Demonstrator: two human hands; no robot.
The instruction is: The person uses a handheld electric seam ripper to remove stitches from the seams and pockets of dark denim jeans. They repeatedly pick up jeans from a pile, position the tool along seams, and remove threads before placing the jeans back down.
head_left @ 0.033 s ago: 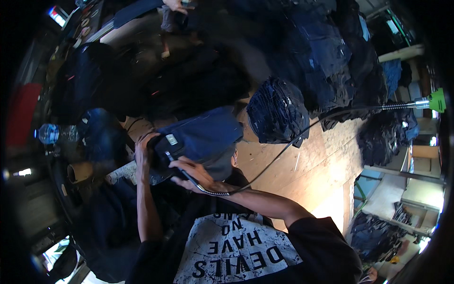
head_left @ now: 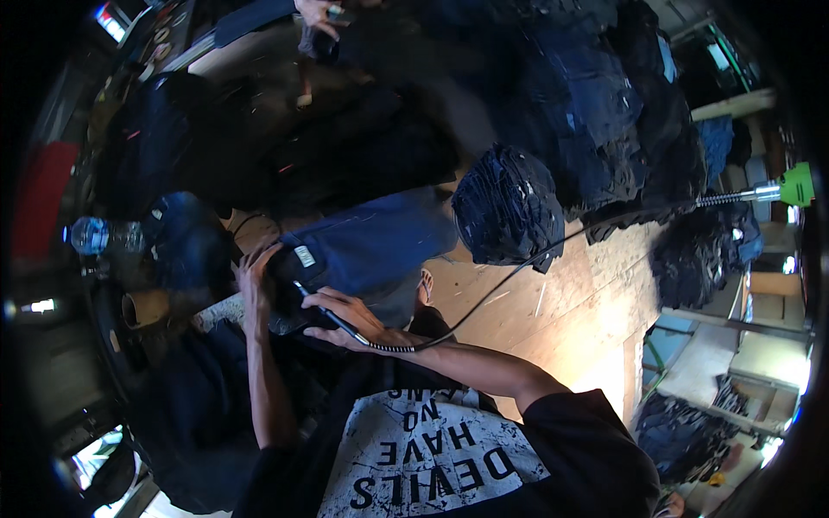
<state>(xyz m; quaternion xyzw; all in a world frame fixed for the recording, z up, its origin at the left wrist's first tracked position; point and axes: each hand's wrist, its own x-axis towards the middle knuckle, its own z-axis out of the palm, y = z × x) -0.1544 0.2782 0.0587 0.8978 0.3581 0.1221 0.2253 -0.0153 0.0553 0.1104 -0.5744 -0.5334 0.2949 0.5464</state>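
Note:
Across my lap lies a dark blue trouser-like garment point(head_left: 380, 229), with a small pale label point(head_left: 305, 256) on a darker patch at its left end. My right hand point(head_left: 350, 318) is closed round a slim metal handpiece point(head_left: 338, 324), pen-fashion. Its tip points at the cloth just below the label; whether it touches cannot be told. A flexible black shaft point(head_left: 492, 296) runs from its rear to a green-ended fitting point(head_left: 796, 185) at far right. At the garment's left edge is my left hand point(head_left: 251, 274), fingers apart and slightly blurred.
Right of the garment stands a bundle of dark folded clothes point(head_left: 508, 207) on the wooden floor point(head_left: 570, 298). More dark piles point(head_left: 596, 112) rise behind it. A plastic bottle point(head_left: 105, 235) is at far left. Another person's hand point(head_left: 319, 15) shows at the top.
My left hand has shifted a little left and its fingers have spread. The right hand and handpiece have moved slightly left, and the garment lies flatter.

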